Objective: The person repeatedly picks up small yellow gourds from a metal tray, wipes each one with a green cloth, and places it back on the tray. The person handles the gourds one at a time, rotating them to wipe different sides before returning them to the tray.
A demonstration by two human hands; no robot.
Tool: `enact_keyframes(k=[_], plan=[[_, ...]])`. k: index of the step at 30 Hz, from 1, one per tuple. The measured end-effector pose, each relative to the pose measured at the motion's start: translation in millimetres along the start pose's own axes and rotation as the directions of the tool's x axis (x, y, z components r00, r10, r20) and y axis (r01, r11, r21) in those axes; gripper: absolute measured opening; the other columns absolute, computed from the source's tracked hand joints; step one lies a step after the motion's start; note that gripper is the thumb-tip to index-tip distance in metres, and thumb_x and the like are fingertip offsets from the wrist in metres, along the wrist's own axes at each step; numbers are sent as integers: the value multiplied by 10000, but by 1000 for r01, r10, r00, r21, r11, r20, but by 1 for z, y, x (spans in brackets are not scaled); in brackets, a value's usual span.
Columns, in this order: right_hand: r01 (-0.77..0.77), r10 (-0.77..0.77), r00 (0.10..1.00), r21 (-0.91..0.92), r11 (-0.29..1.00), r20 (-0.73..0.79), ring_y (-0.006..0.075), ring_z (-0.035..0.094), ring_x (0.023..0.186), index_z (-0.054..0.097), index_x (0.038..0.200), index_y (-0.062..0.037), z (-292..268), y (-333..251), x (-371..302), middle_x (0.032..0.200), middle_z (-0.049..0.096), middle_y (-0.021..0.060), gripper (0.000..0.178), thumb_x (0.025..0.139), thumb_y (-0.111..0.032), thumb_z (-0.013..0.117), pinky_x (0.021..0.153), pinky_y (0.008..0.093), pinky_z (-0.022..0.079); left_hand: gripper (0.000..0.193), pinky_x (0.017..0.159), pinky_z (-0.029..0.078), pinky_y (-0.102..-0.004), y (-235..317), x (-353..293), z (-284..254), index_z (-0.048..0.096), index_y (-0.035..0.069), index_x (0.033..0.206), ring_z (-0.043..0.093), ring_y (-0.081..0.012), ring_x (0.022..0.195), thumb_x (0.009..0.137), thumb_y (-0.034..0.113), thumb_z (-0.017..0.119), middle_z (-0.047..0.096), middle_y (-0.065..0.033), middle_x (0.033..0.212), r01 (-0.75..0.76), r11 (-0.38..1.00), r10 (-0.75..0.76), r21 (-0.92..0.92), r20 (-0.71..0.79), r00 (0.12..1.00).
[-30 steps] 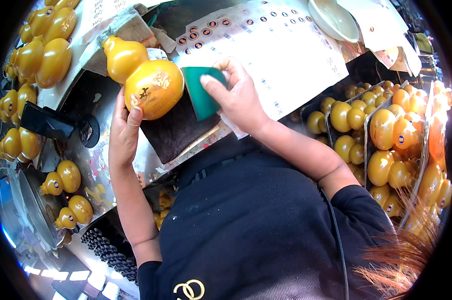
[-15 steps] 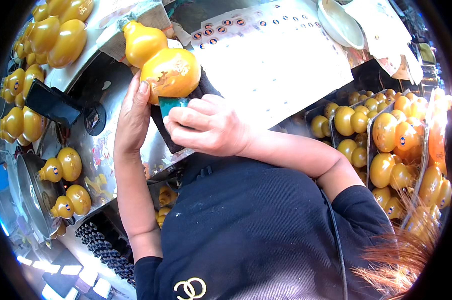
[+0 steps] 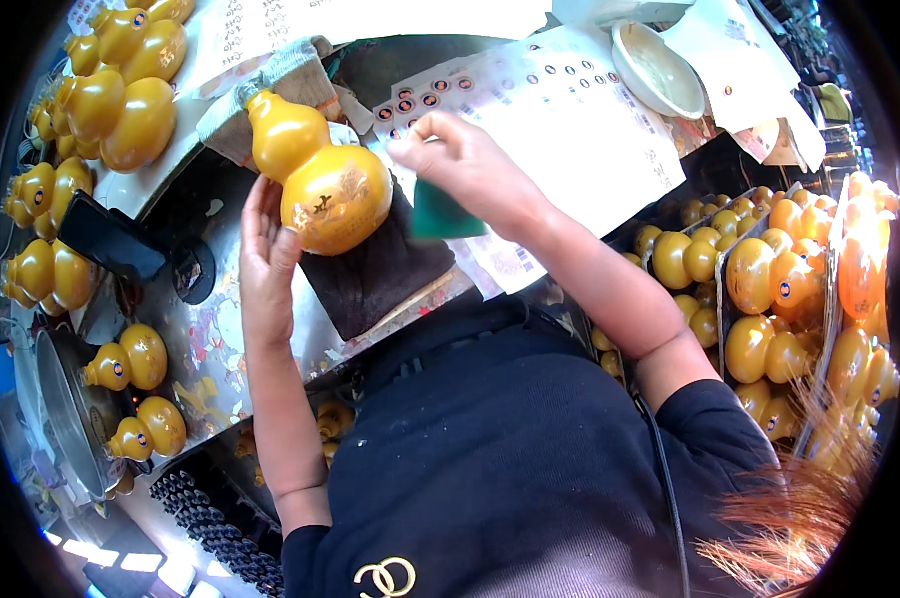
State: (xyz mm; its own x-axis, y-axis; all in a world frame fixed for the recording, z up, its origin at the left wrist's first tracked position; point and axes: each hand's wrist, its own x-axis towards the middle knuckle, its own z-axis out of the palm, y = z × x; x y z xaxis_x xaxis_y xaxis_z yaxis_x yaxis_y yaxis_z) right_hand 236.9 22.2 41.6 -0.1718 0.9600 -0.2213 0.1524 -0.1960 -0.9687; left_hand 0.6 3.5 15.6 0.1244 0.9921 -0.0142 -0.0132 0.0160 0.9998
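Note:
A glossy yellow bottle gourd with gold and dark markings lies tilted, its neck toward a cloth-wrapped block. My left hand steadies its left side; the thumb is on the near lower edge and the fingers are partly hidden behind it. The lower bulb is over a dark cloth pad. To the right of the gourd, my right hand is closed, with a green flat scraper sticking out below the palm. Whether its pinched fingertips hold anything more is too small to tell.
White sticker sheets with small round labels spread behind my right hand, beside a pale bowl. More gourds fill divided crates at right and cluster at left. A phone on a stand and a metal pan are at left.
My right hand has lifted the green scraper off the gourd and moved up and right. A dark marking now shows on the gourd's lower bulb. My left thumb has slid lower.

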Motion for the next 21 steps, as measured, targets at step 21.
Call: enact_keyframes(k=[21], plan=[[-104,45,954,187,977,295,104,568,831,512,1194,-21,13,25,37,932,603,68,610,820,-469,689,758,229,433,717,1121,277,-384,-7,-1,14,153,28,1489,348,-230,1355,965,367,508,331,-131,1464,162,933,-159,-323,35,987]])
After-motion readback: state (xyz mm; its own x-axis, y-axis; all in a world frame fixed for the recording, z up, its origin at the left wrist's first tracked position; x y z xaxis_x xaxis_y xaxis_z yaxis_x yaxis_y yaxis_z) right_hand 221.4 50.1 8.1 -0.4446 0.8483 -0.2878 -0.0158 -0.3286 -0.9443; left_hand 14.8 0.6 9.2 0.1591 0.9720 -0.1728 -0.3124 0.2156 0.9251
